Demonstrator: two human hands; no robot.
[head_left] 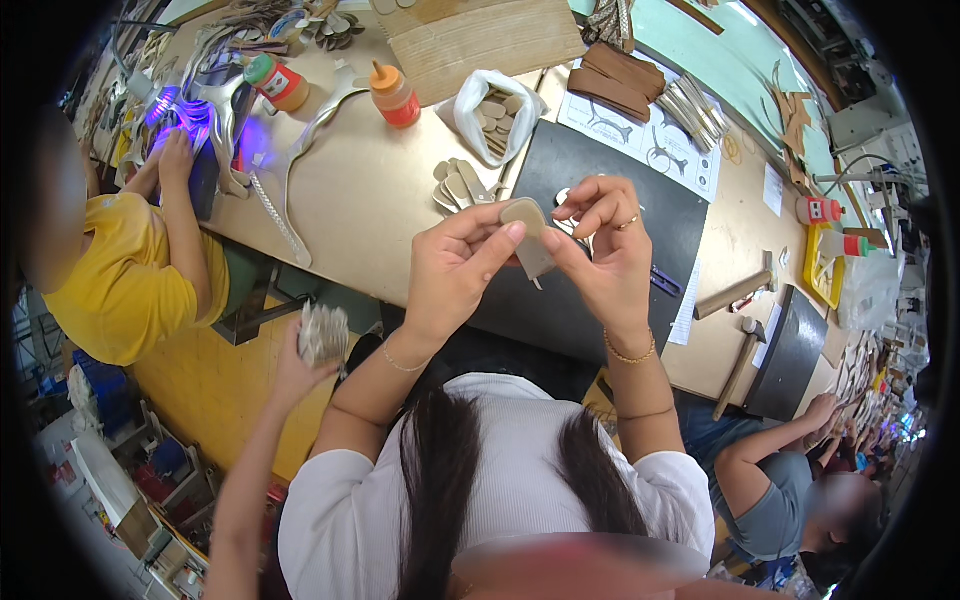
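Note:
Over the near side of the black mat (660, 225), I hold up a small flat beige piece (528, 213) with one rounded end. My left hand (447, 268) pinches it between thumb and fingers from the left. The thumb of my right hand (612, 262) touches its right edge, while the other fingers are bent and spread apart from it. A pile of similar beige pieces (462, 184) lies on the table just behind my left hand. Further back, a white plastic bag (463, 108) is filled with more of them. Something on the mat is partly hidden behind my right fingers.
Two bottles, one orange-tipped (396, 100) and one green-capped (277, 84), stand back left. Printed sheets (690, 165), brown strips (617, 80) and a hammer (742, 365) lie right. A person in yellow (130, 270) works left; another person's hand carries a stack of pieces (323, 336) beside my left arm.

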